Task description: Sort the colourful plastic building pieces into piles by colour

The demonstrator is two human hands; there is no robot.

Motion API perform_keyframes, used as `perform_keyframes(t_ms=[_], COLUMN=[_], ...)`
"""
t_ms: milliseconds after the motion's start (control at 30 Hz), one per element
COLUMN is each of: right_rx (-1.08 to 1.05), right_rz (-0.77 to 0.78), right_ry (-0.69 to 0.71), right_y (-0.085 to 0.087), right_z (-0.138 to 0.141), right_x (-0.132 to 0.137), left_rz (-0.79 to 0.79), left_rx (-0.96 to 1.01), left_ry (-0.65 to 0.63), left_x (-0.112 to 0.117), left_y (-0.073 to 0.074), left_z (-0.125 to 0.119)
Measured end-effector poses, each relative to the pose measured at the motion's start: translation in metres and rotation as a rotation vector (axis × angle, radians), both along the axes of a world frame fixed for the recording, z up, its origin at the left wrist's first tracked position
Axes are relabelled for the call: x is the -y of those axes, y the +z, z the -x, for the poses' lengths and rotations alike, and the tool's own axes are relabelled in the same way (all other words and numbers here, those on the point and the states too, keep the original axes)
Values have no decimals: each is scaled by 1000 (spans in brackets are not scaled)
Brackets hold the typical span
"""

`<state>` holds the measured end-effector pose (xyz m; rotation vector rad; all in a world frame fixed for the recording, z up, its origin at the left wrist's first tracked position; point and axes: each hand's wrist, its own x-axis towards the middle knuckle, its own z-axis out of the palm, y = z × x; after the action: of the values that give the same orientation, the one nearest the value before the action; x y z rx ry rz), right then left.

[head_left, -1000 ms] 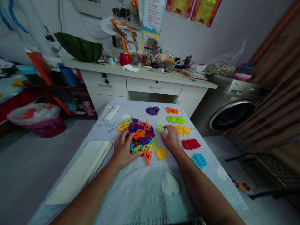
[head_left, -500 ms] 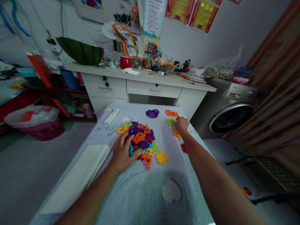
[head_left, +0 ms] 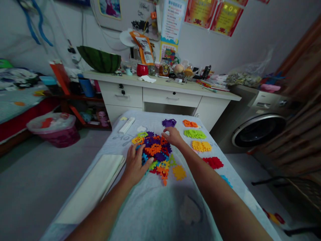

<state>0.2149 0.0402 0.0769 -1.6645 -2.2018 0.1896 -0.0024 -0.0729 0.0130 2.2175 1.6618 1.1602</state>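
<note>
A mixed pile of toothed plastic building pieces (head_left: pixel 153 149) in several colours lies mid-table. My left hand (head_left: pixel 135 164) rests against the pile's left side, fingers spread, gripping nothing. Over the pile's upper right edge is my right hand (head_left: pixel 173 136), its fingers bent and thumb apart, with no piece visible in it. Beyond it sits a purple group (head_left: pixel 169 123). Down the right side run groups sorted by colour: orange (head_left: pixel 190 124), green (head_left: pixel 195 134), yellow (head_left: pixel 201 146), red (head_left: pixel 213 162) and blue (head_left: pixel 226 180), partly behind my forearm. One yellow piece (head_left: pixel 179 172) lies apart, near the pile.
A white oblong object (head_left: pixel 127 125) and a folded cream cloth (head_left: pixel 92 187) lie on the table's left. Behind stands a white desk (head_left: pixel 160 88) bearing a watermelon piece (head_left: pixel 100 60) and jars. A washing machine (head_left: pixel 258 117) is at right, a pink basket (head_left: pixel 54 130) at left.
My right hand has moved left from the green group to the pile's upper right edge. The green group is now uncovered. My left hand stays by the pile; the view has shifted slightly.
</note>
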Motion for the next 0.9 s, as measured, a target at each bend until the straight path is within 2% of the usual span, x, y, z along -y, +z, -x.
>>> perform_keyframes(t_ms=[167,300,433,633,900], right_rx=[94,170,211,253,195], right_rz=[103,198,290,343,339], right_ry=[207,282,298,312,334], right_y=[1,-4,-5,-4,-2], right_z=[58,91,109,108,74], right_x=[-16,-34,-45,-42,-27], left_rz=[12,11,37,31,38], left_rx=[106,126,143,128,100], left_ry=[-17,19,38,38,21], left_x=[-3,-5,-6,-9,-13], left_y=[-1,-4,-5,1,1], left_z=[0,-1,0,-1,-2])
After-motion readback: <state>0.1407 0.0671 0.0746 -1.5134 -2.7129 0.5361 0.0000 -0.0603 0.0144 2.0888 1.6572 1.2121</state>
